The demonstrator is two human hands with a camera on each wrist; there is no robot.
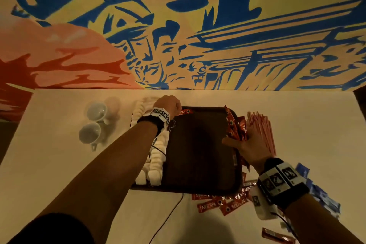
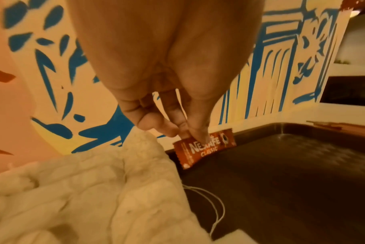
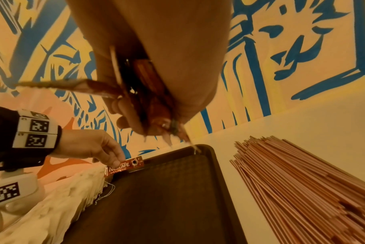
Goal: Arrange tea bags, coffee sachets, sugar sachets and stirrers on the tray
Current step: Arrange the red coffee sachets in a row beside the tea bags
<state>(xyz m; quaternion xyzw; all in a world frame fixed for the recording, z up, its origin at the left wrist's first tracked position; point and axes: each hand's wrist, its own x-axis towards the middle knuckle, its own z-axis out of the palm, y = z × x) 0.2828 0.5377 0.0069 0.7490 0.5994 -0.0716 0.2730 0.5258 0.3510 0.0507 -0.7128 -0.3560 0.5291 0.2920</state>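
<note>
1. A sachet (image 1: 184, 112) marked Nescafe Classic stands on edge at the tray's (image 1: 200, 156) 11 o'clock corner, just beside the tea bags (image 1: 156, 162) lining its 9 o'clock side.
2. The left hand (image 1: 168, 105) reaches forward with arm outstretched, its fingers (image 2: 198, 132) and thumb pinching that sachet's top edge.
3. The right hand (image 1: 247, 144) sits at the tray's 3 o'clock rim, thumb spread inward, fingers curled round a bunch of sachets (image 1: 235, 125).
4. Stirrers (image 1: 261, 130) fan across the table (image 1: 59, 164) at 3 o'clock; loose sachets (image 1: 217, 202) lie at 5 o'clock.
5. Two cups (image 1: 93, 123) lie at 9 o'clock.
</note>
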